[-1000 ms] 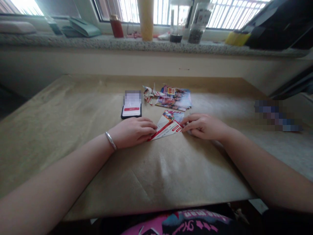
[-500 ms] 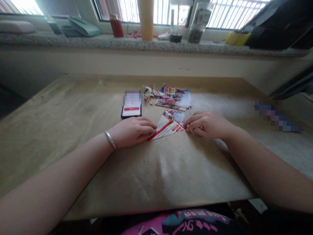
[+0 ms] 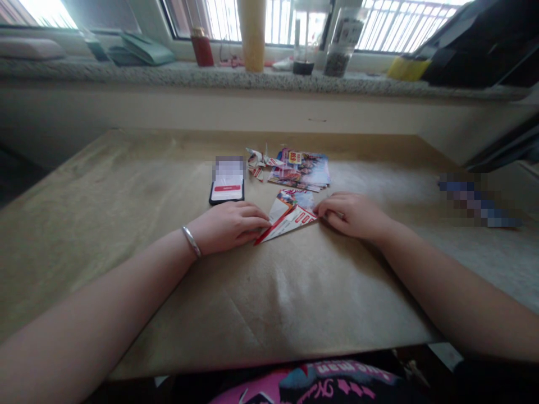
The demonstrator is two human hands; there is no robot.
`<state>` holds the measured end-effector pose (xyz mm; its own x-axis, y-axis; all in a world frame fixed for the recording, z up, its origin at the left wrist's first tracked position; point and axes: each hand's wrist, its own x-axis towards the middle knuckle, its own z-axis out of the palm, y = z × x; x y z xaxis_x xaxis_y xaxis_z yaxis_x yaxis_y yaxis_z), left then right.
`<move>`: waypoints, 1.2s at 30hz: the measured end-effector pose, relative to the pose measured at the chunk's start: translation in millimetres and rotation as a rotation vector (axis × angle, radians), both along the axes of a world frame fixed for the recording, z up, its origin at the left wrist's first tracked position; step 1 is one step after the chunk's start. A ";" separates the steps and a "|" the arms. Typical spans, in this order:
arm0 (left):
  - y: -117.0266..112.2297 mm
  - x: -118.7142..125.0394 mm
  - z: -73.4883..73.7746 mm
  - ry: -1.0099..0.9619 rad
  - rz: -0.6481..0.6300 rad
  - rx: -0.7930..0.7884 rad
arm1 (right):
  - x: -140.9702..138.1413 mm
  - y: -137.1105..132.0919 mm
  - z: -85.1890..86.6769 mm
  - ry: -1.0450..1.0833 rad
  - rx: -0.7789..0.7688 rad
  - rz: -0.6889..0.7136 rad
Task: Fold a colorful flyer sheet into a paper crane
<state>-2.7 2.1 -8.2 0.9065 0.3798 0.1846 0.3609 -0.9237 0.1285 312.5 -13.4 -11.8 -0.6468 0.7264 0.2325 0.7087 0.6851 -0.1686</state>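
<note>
A folded, colour-printed leaflet with red and white edges lies on the brown paper-covered table, shaped into a triangle. My left hand, with a silver bangle on the wrist, lies on its left corner, fingers curled down and pressing. My right hand pinches the right tip of the leaflet with fingers closed. Just behind lies a stack of similar leaflets and a few small folded paper pieces.
A phone with a lit screen lies left of the leaflets. A blurred object sits at the right. The windowsill behind holds a red bottle, a yellow cylinder, jars and green items.
My right hand has slid slightly back and up along the leaflet's right tip, flattening the fold. My left hand has stayed in place.
</note>
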 end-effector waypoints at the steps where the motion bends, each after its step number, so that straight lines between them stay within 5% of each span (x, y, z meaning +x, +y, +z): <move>1: 0.0 0.1 -0.9 -0.006 0.004 0.002 | -2.8 -0.9 -0.8 -0.001 0.012 -0.044; 6: -2.1 1.2 -4.0 -0.019 0.020 -0.003 | -18.1 -3.8 -4.9 -0.027 0.060 -0.147; 16: -4.5 17.1 -8.7 -0.071 -0.021 -0.052 | -36.2 5.7 -15.0 0.007 0.028 -0.034; 24: -5.6 18.0 -10.4 0.037 0.151 -0.068 | -42.5 11.0 -22.4 0.150 -0.093 0.102; 30: -5.4 17.6 -12.0 0.059 0.180 -0.058 | -43.8 11.3 -19.1 0.297 -0.186 0.084; 36: -6.3 19.2 -7.9 0.106 0.213 -0.094 | -40.9 8.7 -14.3 0.478 -0.360 -0.099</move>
